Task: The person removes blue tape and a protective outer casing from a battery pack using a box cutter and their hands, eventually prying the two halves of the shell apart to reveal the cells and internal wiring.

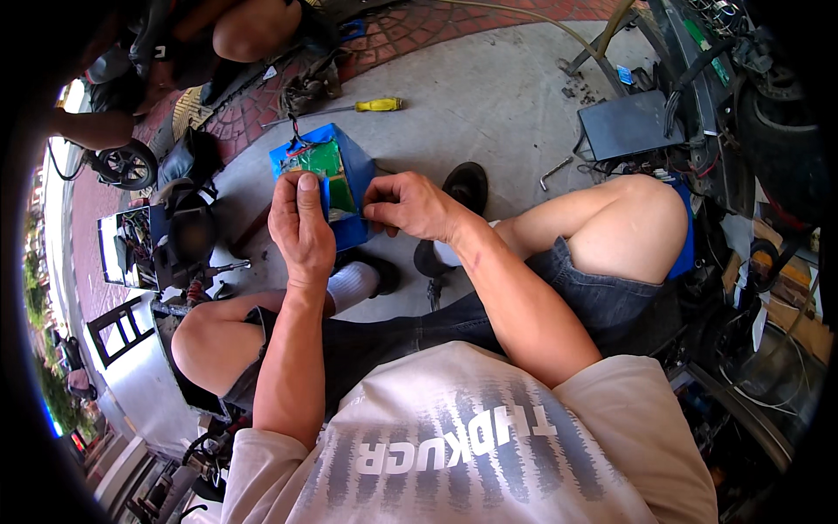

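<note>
A box-shaped battery pack in blue wrap [351,168] stands on the ground between my feet. Its wrap is parted on top, baring a green circuit board [321,158] with thin red and dark wires at the far end. At the pack's near left edge, my left hand [302,229] is closed, thumb pressed on the bent fingers, with a raised strip of the blue wrap against them. My right hand [412,208] is pinched at the pack's right side; what its fingertips hold is hidden.
Beyond the pack lies a yellow-handled screwdriver [379,105]. To the right are a bent metal wrench [556,174] and a flat dark grey case [630,126] beside a vehicle frame and wheel. Another person's knee [253,31] shows at far left. A box with wiring [131,247] stands left.
</note>
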The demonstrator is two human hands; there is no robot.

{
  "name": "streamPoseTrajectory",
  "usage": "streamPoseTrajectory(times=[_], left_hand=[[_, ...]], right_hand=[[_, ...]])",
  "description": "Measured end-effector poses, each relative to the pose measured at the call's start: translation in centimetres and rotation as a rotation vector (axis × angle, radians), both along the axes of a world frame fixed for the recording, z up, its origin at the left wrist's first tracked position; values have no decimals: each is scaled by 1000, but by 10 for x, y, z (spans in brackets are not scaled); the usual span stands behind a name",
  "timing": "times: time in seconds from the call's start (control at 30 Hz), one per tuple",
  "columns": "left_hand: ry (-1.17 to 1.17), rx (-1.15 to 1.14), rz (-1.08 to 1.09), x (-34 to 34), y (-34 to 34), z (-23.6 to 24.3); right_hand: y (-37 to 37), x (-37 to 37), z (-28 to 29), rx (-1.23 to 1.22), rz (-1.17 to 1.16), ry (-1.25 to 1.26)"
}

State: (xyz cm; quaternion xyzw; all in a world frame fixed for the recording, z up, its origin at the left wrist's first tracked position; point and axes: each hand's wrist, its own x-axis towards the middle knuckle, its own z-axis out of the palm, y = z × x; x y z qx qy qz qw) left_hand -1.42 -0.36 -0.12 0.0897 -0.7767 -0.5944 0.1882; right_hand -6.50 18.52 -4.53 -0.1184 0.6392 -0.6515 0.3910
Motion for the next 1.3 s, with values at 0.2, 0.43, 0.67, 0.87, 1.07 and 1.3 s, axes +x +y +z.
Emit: streamPoseTrajectory(times=[0.2, 0.43, 0.67, 0.87, 1.07, 1.3], left_hand=[[-11, 71, -54, -1, -10, -4], [-80, 266, -185, -1, -14, 5], [-145, 240, -209, -2, -18, 13], [-195, 221, -236, -4, -22, 14], [-158, -441, -464, -6, -18, 38], [19, -1128, -780, -2, -18, 80]], right_hand=[[2, 12, -1, 18, -28, 59], [7, 23, 11, 91, -42, 135], [8, 34, 12, 77, -101, 160], [6, 37, 15, 154, -125, 249], [1, 49, 12, 174, -206, 313], [0, 50, 6, 160, -257, 295]])
